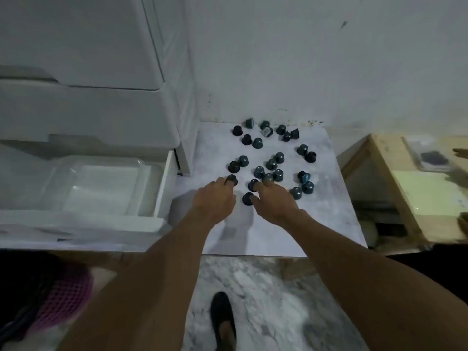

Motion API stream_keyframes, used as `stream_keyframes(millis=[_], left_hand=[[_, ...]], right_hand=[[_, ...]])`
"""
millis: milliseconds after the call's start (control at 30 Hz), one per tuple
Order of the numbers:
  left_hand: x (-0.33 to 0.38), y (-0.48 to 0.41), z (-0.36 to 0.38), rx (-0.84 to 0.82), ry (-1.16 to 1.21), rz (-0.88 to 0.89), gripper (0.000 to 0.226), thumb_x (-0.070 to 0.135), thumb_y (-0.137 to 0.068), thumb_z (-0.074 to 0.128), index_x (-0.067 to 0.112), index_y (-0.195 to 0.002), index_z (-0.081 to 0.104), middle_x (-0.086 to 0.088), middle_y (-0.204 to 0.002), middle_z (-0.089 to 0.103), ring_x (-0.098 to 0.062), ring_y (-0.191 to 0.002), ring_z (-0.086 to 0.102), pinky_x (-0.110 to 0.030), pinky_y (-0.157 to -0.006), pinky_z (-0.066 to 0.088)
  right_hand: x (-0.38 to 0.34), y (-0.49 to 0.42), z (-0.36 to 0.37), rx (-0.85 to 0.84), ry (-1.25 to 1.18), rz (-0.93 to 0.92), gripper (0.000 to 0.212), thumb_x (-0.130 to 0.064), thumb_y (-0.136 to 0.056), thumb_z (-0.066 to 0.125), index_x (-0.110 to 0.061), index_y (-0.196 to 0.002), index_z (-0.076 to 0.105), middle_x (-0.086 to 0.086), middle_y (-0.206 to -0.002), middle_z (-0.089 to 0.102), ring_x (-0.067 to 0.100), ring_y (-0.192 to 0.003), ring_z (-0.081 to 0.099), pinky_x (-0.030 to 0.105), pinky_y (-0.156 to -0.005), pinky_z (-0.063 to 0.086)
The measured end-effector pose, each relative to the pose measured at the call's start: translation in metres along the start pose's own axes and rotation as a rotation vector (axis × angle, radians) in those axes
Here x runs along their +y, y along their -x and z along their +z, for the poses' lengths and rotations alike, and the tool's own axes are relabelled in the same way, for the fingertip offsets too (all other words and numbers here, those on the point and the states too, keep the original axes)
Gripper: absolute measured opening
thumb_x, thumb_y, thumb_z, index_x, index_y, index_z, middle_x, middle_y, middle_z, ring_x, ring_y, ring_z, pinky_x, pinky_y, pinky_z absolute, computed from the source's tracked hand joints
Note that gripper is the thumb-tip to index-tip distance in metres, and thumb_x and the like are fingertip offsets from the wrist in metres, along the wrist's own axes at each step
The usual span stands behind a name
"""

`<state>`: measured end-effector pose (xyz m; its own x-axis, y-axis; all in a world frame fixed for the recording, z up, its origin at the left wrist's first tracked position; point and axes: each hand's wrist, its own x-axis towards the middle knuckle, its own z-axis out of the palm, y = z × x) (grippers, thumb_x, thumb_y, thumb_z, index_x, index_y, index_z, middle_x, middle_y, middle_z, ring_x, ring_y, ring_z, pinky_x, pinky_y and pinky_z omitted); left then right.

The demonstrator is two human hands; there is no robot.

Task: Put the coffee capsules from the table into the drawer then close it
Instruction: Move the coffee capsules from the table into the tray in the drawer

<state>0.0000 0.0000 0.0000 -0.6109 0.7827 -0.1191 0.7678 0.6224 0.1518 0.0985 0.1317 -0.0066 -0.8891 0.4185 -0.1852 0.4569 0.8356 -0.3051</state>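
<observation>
Several dark blue and black coffee capsules lie scattered on the small white table. My left hand reaches in from below, and its fingertips close over one capsule at the cluster's near left edge. My right hand is beside it, with fingers on a capsule and the thumb against another. All of these capsules still rest on the table. The white drawer stands pulled open at the left, with a clear plastic tray inside and no capsules visible in it.
The drawer belongs to a white drawer unit against the wall. A wooden crate-like stand with packets on it sits right of the table. Below are a marble floor, my dark shoe and a pink mesh item.
</observation>
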Motion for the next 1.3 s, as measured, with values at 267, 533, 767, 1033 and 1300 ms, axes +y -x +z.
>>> stream_keyframes(millis=[267,533,767,1033,1300], left_hand=[[-0.028,-0.058,0.032,0.009,0.005,0.100,0.024,0.021,-0.093,0.048,0.013,-0.115,0.050,-0.011,-0.113,0.053,-0.029,-0.098,0.060,-0.040,-0.073,0.051],[-0.030,-0.100,0.053,-0.077,-0.019,0.150,0.019,0.018,-0.093,0.052,0.012,-0.110,0.050,-0.013,-0.121,0.043,-0.028,-0.095,0.059,-0.039,-0.070,0.051],[-0.029,-0.110,0.063,-0.115,0.021,0.151,0.018,0.004,-0.091,0.050,0.009,-0.109,0.048,-0.015,-0.120,0.044,-0.031,-0.095,0.057,-0.038,-0.073,0.048],[-0.024,-0.083,0.063,-0.125,0.138,0.134,0.030,0.000,-0.088,0.045,0.011,-0.114,0.055,-0.016,-0.113,0.040,-0.034,-0.087,0.056,-0.040,-0.079,0.050],[0.002,-0.021,0.025,0.004,0.257,-0.031,0.024,0.003,-0.086,0.055,0.011,-0.108,0.052,-0.012,-0.109,0.038,-0.033,-0.077,0.056,-0.044,-0.076,0.053]], right_hand=[[0.002,-0.044,0.037,-0.075,0.033,0.078,0.038,-0.024,-0.095,0.042,-0.008,-0.129,0.045,0.013,-0.132,0.046,0.039,-0.106,0.055,0.042,-0.077,0.046],[0.016,-0.061,0.054,-0.096,0.023,0.072,0.036,-0.028,-0.095,0.042,-0.011,-0.127,0.046,0.014,-0.125,0.048,0.038,-0.093,0.058,0.040,-0.071,0.048],[0.018,-0.066,0.057,-0.099,-0.009,0.094,0.039,-0.027,-0.095,0.043,-0.009,-0.129,0.046,0.015,-0.126,0.048,0.040,-0.095,0.057,0.042,-0.075,0.051],[0.019,-0.047,0.046,-0.103,-0.019,0.066,0.033,-0.017,-0.094,0.045,-0.002,-0.123,0.049,0.018,-0.119,0.049,0.043,-0.091,0.057,0.038,-0.073,0.042],[0.019,-0.003,0.017,-0.044,-0.036,0.000,0.045,-0.010,-0.088,0.045,-0.015,-0.132,0.049,0.015,-0.115,0.045,0.042,-0.088,0.058,0.042,-0.078,0.050]])
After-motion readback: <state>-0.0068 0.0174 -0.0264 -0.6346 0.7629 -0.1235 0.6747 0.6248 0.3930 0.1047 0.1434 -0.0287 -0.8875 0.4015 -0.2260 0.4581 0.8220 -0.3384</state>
